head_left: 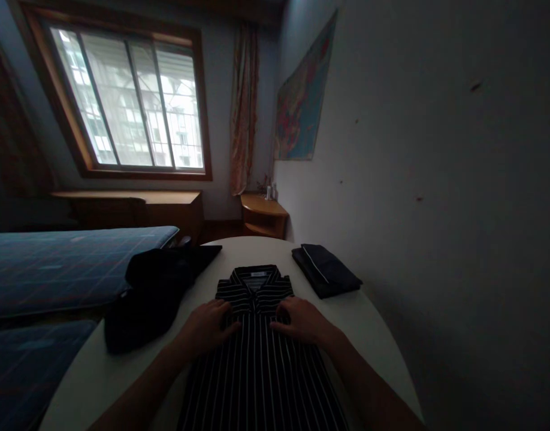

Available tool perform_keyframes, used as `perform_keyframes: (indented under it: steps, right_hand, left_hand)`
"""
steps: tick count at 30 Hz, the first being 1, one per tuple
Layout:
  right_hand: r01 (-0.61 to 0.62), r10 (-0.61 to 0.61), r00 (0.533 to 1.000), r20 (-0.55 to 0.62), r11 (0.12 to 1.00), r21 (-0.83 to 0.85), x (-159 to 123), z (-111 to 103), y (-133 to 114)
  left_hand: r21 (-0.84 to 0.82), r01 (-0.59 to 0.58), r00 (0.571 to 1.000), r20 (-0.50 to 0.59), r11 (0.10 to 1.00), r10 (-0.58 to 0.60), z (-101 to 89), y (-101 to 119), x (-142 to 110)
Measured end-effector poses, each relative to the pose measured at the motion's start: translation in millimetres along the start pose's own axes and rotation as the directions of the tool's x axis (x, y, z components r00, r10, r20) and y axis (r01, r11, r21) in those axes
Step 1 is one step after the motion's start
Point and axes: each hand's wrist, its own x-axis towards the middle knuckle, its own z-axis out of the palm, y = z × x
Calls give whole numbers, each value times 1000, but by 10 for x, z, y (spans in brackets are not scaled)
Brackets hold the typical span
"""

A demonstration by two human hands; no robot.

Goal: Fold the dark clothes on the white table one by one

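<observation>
A black shirt with thin white stripes lies lengthwise on a round white table, its collar at the far end and its lower part running out of view towards me. My left hand rests on the shirt's left side just below the collar, fingers curved and thumb apart from them. Opposite it, my right hand lies on the right side in much the same pose, with a gap between thumb and fingers. Dim light hides the exact fingertip contact.
A folded dark garment sits at the table's far right. Loose dark clothing is heaped along the left edge. Beyond it stands a bed with a blue checked cover. A wall runs close on the right.
</observation>
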Motion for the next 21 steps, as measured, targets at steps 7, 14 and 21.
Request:
perform_keyframes:
  steps: [7, 14, 21]
  right_hand:
    - [-100, 100, 995, 13, 995, 8, -148, 49, 44]
    - [-164, 167, 983, 75, 986, -41, -158, -15, 41]
    - [-179, 182, 976, 123, 983, -34, -233, -32, 16]
  left_hand:
    - [-13, 81, 994, 70, 997, -80, 12, -202, -87]
    - [-94, 217, 969, 143, 972, -202, -28, -233, -144]
    - [-159, 265, 955, 176, 951, -237, -14, -246, -180]
